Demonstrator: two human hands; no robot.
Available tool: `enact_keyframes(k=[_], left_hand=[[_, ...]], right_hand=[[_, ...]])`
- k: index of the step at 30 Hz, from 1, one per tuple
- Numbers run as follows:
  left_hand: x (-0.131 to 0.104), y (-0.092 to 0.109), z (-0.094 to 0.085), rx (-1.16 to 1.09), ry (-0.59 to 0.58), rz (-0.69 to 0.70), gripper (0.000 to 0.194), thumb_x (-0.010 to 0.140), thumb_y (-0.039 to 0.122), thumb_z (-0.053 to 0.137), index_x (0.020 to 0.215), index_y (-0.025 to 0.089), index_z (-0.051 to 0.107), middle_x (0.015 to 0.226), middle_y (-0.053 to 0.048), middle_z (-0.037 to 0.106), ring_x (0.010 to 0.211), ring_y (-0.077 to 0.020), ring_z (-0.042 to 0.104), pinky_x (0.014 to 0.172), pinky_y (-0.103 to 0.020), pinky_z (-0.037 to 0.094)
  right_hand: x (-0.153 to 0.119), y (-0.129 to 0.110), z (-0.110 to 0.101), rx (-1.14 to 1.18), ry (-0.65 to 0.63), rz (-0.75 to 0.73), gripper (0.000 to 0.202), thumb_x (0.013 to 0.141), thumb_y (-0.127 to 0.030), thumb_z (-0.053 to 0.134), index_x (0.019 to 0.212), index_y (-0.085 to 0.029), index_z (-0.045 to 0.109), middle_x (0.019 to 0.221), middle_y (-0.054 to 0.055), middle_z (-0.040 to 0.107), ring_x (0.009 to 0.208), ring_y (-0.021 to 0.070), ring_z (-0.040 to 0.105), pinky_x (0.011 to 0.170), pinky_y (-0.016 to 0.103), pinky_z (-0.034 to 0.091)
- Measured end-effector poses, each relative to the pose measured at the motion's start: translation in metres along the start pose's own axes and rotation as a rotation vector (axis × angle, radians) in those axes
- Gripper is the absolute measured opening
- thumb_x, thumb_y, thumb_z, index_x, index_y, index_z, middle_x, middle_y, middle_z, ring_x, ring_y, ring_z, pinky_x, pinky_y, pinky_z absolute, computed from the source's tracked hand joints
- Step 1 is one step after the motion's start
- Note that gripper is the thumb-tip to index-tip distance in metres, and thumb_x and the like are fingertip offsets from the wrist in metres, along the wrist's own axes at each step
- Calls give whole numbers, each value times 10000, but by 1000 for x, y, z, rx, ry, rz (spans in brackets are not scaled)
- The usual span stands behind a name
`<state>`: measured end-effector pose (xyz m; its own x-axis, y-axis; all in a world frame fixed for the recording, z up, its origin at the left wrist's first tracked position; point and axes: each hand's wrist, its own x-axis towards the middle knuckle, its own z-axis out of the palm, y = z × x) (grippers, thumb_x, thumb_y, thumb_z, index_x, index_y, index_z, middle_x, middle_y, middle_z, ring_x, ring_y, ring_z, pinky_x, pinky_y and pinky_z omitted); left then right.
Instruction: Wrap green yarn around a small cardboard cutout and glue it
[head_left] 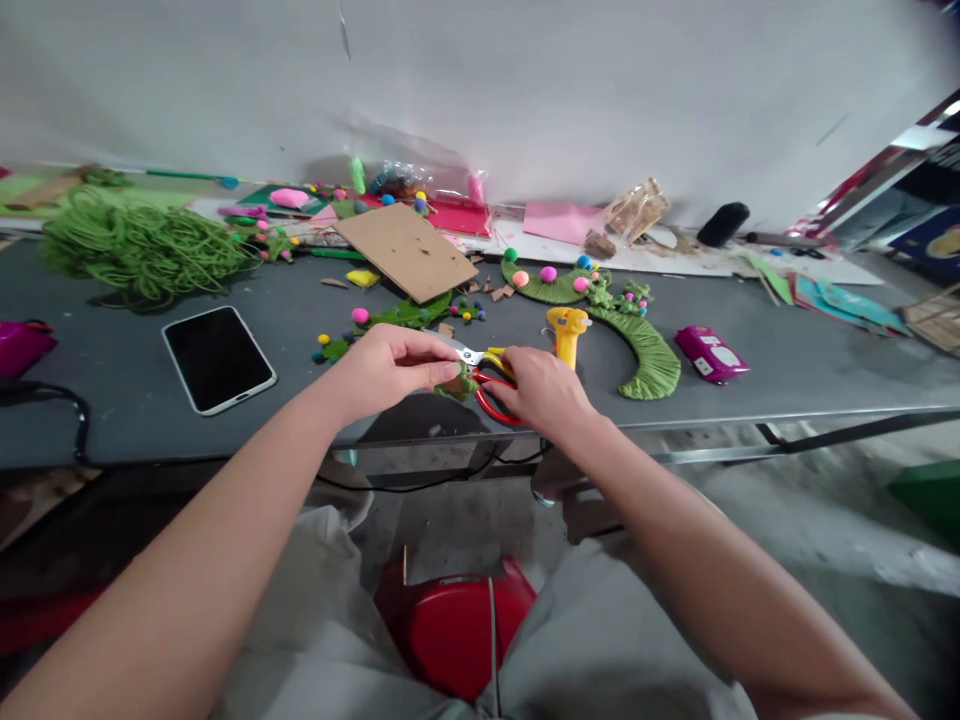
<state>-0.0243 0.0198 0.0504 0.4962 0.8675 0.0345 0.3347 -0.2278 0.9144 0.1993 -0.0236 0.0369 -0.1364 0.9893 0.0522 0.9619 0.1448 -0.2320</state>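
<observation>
My right hand (544, 392) grips a pair of scissors (495, 405) with one red and one yellow handle loop. Their metal blades point left, toward my left hand (390, 370). Between the thumb and fingers of that hand is a small green yarn-covered piece (457, 382), partly hidden by the fingers, close against the blades. Just beyond my right hand stands a yellow glue gun (568, 335). A curved shape wrapped in green yarn (649, 355) lies to its right, with pom-poms along its far end.
A heap of green yarn (142, 245) and a phone (217, 358) lie on the left. Brown cardboard (409, 250) rests behind my hands, near scattered pom-poms. A purple packet (711, 355) sits at right. The grey table's (810, 385) front edge runs below my hands; a red stool (457, 625) is underneath.
</observation>
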Motion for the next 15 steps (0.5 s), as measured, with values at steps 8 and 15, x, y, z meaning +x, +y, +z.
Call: enact_keyframes(k=[8,15], left_hand=[[4,-4,11,-39,28,35,211,820,365,781,966,219,820,974,-55,815,891,-227,757,780,-308,613],[5,-3,15,-55,9,32,227,825,363,773,984,208,820,960,-53,812,894,-234,754,807,-325,614]], right_hand=[[-3,12,-12,449,76,-193,229,982,-241,548,1122,-159,709,1059,63,754,900,149,685,831,275,532],[-10,3,-12,824,129,-274,251,885,-376,739,1010,-159,760,977,56,745,823,149,665,766,289,544]])
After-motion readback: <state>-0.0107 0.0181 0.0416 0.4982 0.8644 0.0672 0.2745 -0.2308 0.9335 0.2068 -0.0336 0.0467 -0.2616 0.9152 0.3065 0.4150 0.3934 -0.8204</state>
